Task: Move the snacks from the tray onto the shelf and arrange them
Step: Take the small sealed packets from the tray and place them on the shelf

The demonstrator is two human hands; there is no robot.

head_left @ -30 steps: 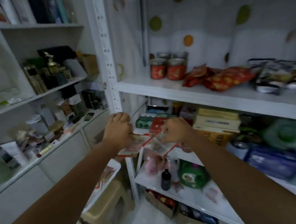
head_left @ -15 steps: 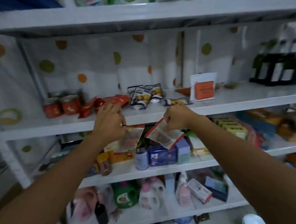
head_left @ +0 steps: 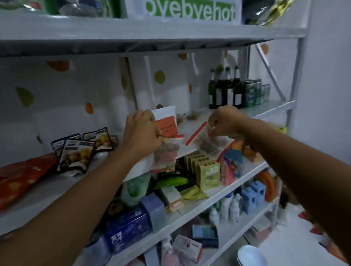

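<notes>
White metal shelving fills my view. On the middle shelf (head_left: 192,125) four dark bottles (head_left: 225,90) stand far right, and three black snack pouches (head_left: 77,153) lean at left. Two clear, red-striped bags hang over its front edge. My left hand (head_left: 141,132) pinches the left snack bag (head_left: 166,154) by its top between curled fingers, and my right hand (head_left: 225,121) likewise pinches the right snack bag (head_left: 204,143), probably to stand both beside the orange-labelled pouch (head_left: 167,125).
</notes>
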